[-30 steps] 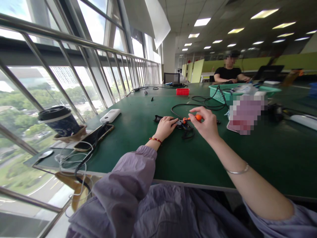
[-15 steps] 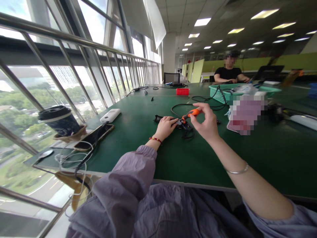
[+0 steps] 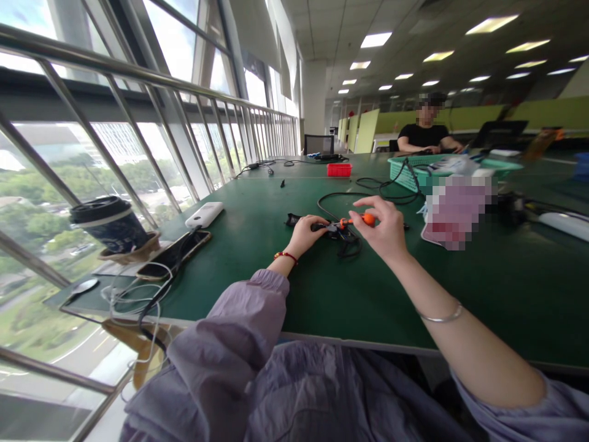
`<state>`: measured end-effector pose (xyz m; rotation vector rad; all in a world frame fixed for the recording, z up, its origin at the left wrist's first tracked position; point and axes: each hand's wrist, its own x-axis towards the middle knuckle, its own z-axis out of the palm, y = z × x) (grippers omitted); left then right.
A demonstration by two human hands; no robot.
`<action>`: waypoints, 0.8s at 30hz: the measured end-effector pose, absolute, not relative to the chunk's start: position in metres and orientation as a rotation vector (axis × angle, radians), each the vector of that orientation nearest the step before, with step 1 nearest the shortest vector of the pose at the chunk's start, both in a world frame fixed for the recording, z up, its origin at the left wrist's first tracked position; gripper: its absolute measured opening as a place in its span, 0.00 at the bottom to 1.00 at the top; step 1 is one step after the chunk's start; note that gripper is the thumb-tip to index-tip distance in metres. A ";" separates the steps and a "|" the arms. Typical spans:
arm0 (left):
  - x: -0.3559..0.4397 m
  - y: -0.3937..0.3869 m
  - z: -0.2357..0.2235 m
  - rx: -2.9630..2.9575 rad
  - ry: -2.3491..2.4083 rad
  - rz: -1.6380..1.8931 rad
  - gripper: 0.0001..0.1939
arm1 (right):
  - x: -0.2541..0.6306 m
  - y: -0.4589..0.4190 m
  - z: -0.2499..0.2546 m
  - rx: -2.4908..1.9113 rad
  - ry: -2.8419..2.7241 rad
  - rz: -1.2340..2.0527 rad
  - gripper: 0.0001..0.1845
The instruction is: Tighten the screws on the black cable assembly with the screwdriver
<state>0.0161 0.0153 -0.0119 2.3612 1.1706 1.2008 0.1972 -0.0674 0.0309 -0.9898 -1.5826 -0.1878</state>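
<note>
My right hand pinches a small orange-handled screwdriver and points its tip leftward at a small black device on the green table. My left hand is closed on the device's left end and presses it to the table. A black cable loops away from the device toward the back. Both hands almost meet over the part.
At the left table edge stand a lidded coffee cup, a phone, a white power bank and tangled white earphones. A red box and a green basket lie farther back. Another person sits at the far end.
My right hand lifted the screwdriver half a second ago and has lowered it back to the device. My left hand shifted slightly along the part.
</note>
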 end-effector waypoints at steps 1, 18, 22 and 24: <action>0.016 0.015 -0.012 2.356 1.166 1.206 0.07 | 0.197 -0.067 0.031 -1.002 -1.583 -0.191 0.08; 0.017 0.017 -0.014 2.294 1.133 1.236 0.06 | 0.200 -0.065 0.029 -0.947 -1.595 -0.122 0.15; 0.017 0.016 -0.013 2.302 1.148 1.229 0.06 | 0.200 -0.065 0.029 -1.055 -1.651 0.004 0.11; 0.017 0.016 -0.013 2.305 1.155 1.226 0.06 | 0.200 -0.066 0.029 -1.099 -1.650 0.058 0.12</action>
